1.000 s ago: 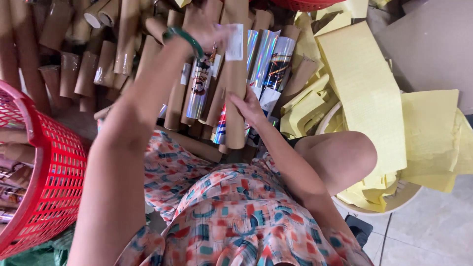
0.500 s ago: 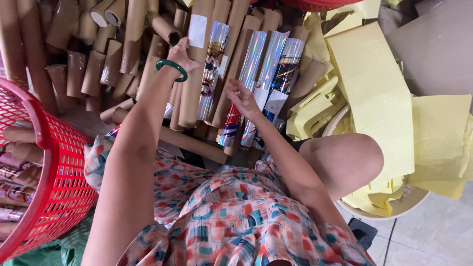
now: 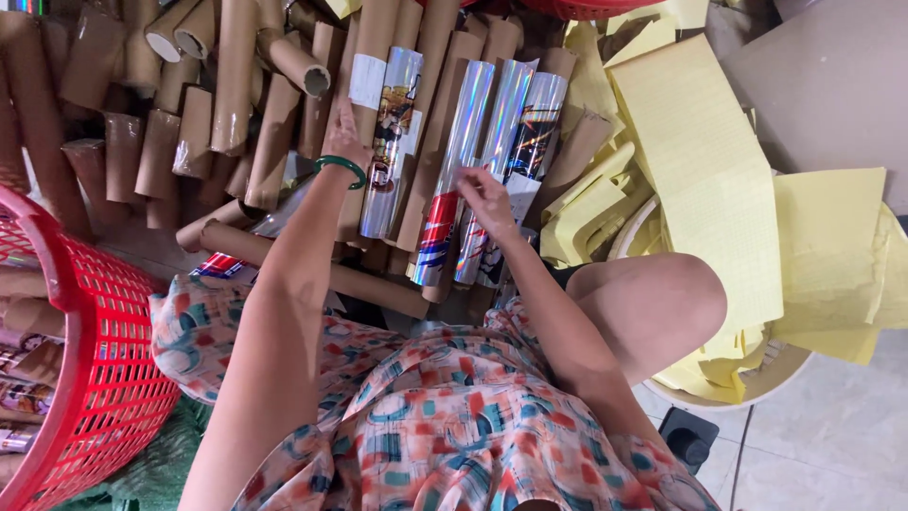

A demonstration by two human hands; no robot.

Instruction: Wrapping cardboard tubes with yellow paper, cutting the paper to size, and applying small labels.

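Note:
My left hand (image 3: 346,135), with a green bangle (image 3: 340,167) on the wrist, grips a long brown cardboard tube (image 3: 371,57) that has a white label. A shiny foil-wrapped tube (image 3: 390,142) lies right beside it. My right hand (image 3: 485,197) pinches the middle of another foil-wrapped tube (image 3: 456,161); two more like it (image 3: 530,123) lean next to it. All the tubes rest upright against a pile of plain cardboard tubes (image 3: 218,104). My lap in a patterned dress (image 3: 445,426) fills the foreground.
A red plastic basket (image 3: 85,378) with rolls inside stands at the left. Sheets of yellow paper (image 3: 700,161) spill over a round basket (image 3: 757,378) at the right. A brown board (image 3: 823,95) is at the top right, and a tiled floor (image 3: 832,445) lies below it.
My left hand has slid lower on the tubes. My right hand has lifted off the tubes' lower part and now pinches one higher up. The view has shifted slightly.

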